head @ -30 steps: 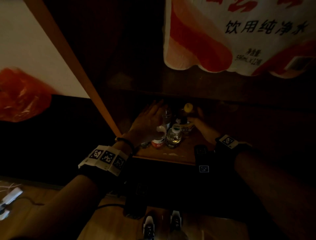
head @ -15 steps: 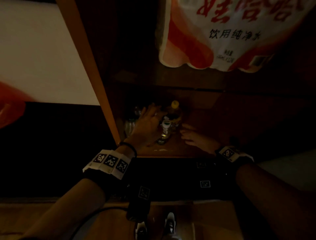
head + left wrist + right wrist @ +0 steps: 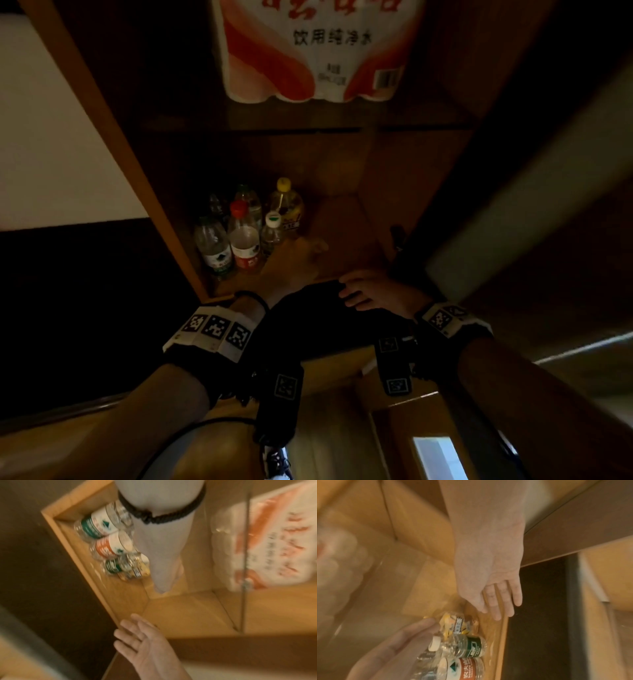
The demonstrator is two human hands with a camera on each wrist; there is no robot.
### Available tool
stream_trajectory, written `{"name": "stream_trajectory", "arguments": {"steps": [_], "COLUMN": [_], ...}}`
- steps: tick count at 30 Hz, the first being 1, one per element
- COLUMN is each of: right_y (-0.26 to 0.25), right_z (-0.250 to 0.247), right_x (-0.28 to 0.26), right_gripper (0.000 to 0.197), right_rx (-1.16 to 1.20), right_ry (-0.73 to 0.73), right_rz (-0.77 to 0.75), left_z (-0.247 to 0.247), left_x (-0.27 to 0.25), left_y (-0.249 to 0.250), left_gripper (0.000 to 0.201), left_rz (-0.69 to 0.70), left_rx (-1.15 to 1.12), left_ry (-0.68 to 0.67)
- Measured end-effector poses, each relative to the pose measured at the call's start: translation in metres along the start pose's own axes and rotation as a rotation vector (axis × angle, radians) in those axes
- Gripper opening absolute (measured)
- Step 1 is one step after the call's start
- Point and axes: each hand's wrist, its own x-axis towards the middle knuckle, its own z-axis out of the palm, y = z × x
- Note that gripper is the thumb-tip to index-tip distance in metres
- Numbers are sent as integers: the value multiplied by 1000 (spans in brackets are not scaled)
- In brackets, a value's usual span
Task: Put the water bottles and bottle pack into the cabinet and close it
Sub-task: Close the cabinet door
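Several water bottles stand at the left of the cabinet's lower shelf (image 3: 346, 229): a green-label one (image 3: 214, 248), a red-cap one (image 3: 243, 236), a small white-cap one (image 3: 271, 230) and a yellow-cap one (image 3: 286, 205). The red-and-white bottle pack (image 3: 311, 51) sits on the shelf above. My left hand (image 3: 298, 250) hovers just right of the small bottle, fingers straight, holding nothing. My right hand (image 3: 356, 291) is at the shelf's front edge, fingers spread and empty. The wrist views show the left hand (image 3: 163, 585), the right hand (image 3: 500, 604) and the bottles (image 3: 464, 647).
The cabinet's left side panel (image 3: 113, 137) runs up beside the bottles. An open door panel (image 3: 513, 205) stands at the right. The right half of the lower shelf is bare wood. Floor and a shoe (image 3: 274, 459) lie below.
Both hands have come off the bottles and drawn back towards the shelf's front edge. The bottles now stand untouched, and the view has swung right.
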Motion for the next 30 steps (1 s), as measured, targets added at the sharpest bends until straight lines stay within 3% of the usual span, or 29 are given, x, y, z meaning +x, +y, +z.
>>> {"name": "stream_trajectory", "arguments": {"steps": [8,13,21,26,30], "right_y": [59,94,159,197,225], "right_z": [24,42,31,32,35], "right_x": [-81,-129,-193,-222,-256], "right_gripper": [33,35,33,29,26], "right_rx": [57,105,213,331,416], "right_ry": [122,121,221,314,525], "right_rz": [-120,-170,-263,-302,-370], "left_z": [32,46,61,78,97], "left_x": [-73,-121,-167,-192,-210], "left_y": [78,125,220,271,281], "left_gripper": [21,25,38,47,56], "left_rz": [103,174,358,460,480], "left_rx": [-227,-237,-356,-397,-419], "left_ry": [-27,-74,-150,-215,-263]}}
